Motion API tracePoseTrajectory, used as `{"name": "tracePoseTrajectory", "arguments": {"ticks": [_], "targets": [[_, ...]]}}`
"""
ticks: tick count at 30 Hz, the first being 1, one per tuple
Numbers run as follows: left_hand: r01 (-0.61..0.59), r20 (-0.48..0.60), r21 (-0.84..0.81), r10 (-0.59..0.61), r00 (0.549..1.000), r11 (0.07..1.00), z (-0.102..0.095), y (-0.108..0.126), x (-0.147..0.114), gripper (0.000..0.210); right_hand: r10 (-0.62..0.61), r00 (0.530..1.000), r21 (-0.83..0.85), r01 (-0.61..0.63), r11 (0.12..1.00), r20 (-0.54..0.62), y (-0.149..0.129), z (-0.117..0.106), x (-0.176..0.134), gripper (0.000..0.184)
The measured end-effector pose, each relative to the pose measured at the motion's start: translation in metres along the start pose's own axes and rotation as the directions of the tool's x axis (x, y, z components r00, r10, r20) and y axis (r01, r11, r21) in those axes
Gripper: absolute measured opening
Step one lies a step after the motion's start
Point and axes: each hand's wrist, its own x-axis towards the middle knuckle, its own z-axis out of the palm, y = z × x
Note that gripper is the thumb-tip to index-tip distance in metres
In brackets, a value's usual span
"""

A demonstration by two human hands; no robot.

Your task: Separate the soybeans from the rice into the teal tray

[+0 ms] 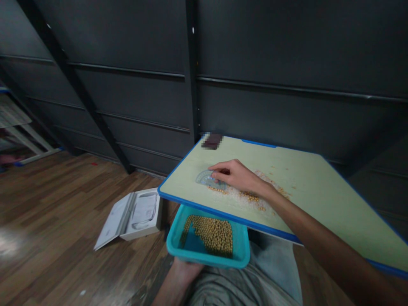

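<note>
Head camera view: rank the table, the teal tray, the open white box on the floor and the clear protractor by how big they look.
1. table
2. and 3. teal tray and open white box: they look alike, and the tray sits nearer the camera, so unranked
4. clear protractor

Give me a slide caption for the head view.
Right hand presses a protractor among beans on the desk; left hand holds a teal tray.

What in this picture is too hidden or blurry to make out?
- Left hand: head view, mostly covered by the turquoise tray; its grip is unclear.
- Dark object at the table's far corner: pixelated.
- Clear protractor-like disc: partly under the right hand.
- White grains among the soybeans: too small to identify.
</note>
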Motion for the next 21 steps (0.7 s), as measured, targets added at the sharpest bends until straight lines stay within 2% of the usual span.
{"name": "tracePoseTrajectory", "arguments": {"ticks": [4, 8, 16, 18, 21], "targets": [[0.022, -0.166, -0.005, -0.023, 0.986, 1.0, 0.013, 0.0, -0.002, 0.04, 0.001, 1.0, 0.008, -0.001, 1.0, -0.001, -0.004, 0.004, -0.002, 0.028], [-0.041, -0.284, -0.001, 0.039, 0.958, 0.999, 0.025, 0.0, -0.003, 0.055, -0.021, 1.0, 0.026, 0.021, 0.999, 0.013, -0.011, 0.007, -0.003, 0.028], [-0.041, -0.293, -0.003, 0.038, 0.955, 0.999, 0.03, -0.001, -0.004, 0.052, -0.049, 0.992, -0.173, 0.028, 0.985, -0.116, -0.014, 0.005, -0.001, 0.028], [-0.04, -0.286, 0.001, 0.039, 0.957, 0.999, 0.025, 0.0, -0.003, 0.051, -0.05, 0.993, -0.18, 0.03, 0.983, -0.106, -0.011, 0.006, -0.001, 0.028], [-0.036, -0.251, 0.003, 0.036, 0.967, 0.999, 0.008, 0.002, -0.002, 0.044, -0.036, 0.995, -0.163, 0.021, 0.986, -0.092, -0.006, 0.01, -0.001, 0.029]]}}
